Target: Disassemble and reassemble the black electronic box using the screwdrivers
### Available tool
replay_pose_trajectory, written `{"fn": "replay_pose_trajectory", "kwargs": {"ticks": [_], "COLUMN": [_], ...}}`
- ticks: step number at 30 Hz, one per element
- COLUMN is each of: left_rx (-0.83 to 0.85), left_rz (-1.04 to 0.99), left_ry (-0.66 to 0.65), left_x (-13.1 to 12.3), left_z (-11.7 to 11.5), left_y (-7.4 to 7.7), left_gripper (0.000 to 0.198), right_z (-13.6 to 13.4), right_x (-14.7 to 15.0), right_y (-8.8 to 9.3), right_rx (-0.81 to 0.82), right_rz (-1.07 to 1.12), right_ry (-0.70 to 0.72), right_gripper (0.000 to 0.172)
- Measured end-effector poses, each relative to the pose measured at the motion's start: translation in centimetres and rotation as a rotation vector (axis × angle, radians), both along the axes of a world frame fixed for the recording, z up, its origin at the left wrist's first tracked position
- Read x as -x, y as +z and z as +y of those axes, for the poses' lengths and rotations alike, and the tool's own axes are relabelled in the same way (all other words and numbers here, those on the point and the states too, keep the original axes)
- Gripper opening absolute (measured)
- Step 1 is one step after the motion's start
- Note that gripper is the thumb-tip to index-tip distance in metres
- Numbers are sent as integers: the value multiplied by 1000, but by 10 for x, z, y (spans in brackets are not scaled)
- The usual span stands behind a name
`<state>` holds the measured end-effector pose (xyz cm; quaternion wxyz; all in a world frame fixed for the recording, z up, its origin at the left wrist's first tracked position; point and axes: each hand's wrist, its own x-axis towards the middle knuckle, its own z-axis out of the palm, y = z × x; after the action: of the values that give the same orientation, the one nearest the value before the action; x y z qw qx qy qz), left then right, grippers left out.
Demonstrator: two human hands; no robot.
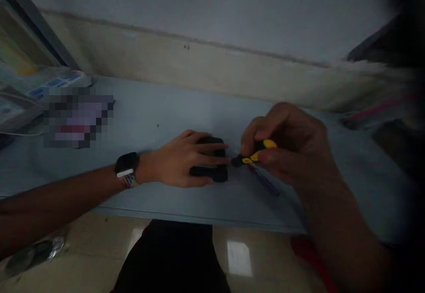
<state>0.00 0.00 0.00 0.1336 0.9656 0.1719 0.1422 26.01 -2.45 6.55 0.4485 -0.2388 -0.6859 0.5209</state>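
My left hand [179, 160], with a watch on its wrist, lies over a small black box-like device [217, 175] on the table. Its fingers stretch across the top and the thumb presses along the near side, holding the device down. Between the thumb and fingers of my right hand [295, 142] is a yellow-and-black screwdriver [252, 158]. It points left, toward the device's right end, close to my left fingertips; whether its tip touches the device I cannot tell. Under my right hand, a second screwdriver [265, 182] with a see-through bluish handle and a red part lies on the table.
The blue-grey table [146, 107] runs along a wall [212, 67]. At the left are a pixelated flat item [79, 120] and plastic packaging [56, 85]. A blurred pink-red strip [378, 109] is at the right. On the floor lies a bottle-like object [33, 255].
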Motion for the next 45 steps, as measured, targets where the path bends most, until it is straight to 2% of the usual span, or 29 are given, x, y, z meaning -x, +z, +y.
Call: {"fn": "replay_pose_trajectory", "kwargs": {"ticks": [2, 4, 9, 11, 14, 16, 18, 22, 29, 32, 34, 36, 38, 41, 45], "left_rx": [-3, -6, -11, -13, -13, -11, -16, -33, -42, -54, -61, -59, -55, -47, -35], "left_rz": [-12, -20, -22, -24, -37, -48, -60, -75, -78, -75, -63, -47, -38, -42, -56], "left_ry": [-2, -3, -3, -1, 10, 9, 2, 0, 19, 26, 26, 26, 24, 26, 21], "left_x": [0, -1, -1, -2, -2, -2, -3, -3, -5, -5, -5, -5, -5, -5, -4], "left_z": [0, 1, 1, 0, 0, 0, 1, 2, 3, 3, 3, 3, 3, 3, 4], "left_y": [-1, -1, -2, -3, -4, -5, -6, -9, -14, -15, -15, -15, -14, -13, -13], "left_gripper": [57, 58, 58, 60, 59, 58, 57, 53, 56, 58, 58, 59, 59, 59, 58], "right_z": [-2, -5, -12, -13, -14, -15, -17, -18, -6, -6, -6, -7, -9, -13, -12], "right_x": [-5, -8, -12, -12, -10, -6, -1, 13, 19, 22, 26, 30, 34, 39, 35], "right_y": [7, 16, 49, 61, 75, 82, 88, 97, 89, 87, 88, 89, 93, 102, 113], "right_rx": [-5, -91, -621, -728, -731, -753, -849, -1036, -998, -830, -694, -637, -634, -630, -716], "right_rz": [-28, -149, -805, -1004, -1177, -1261, -1342, -1445, -1514, -1605, -1693, -1780, -1825, -1815, -1724], "right_ry": [26, 8, -174, -120, 89, 185, 209, 249, 378, 310, 234, 174, 137, 138, 255], "right_gripper": [18, 18, 15, 17, 21, 17, 18, 38, 21, 15, 24, 31, 29, 12, 20]}}
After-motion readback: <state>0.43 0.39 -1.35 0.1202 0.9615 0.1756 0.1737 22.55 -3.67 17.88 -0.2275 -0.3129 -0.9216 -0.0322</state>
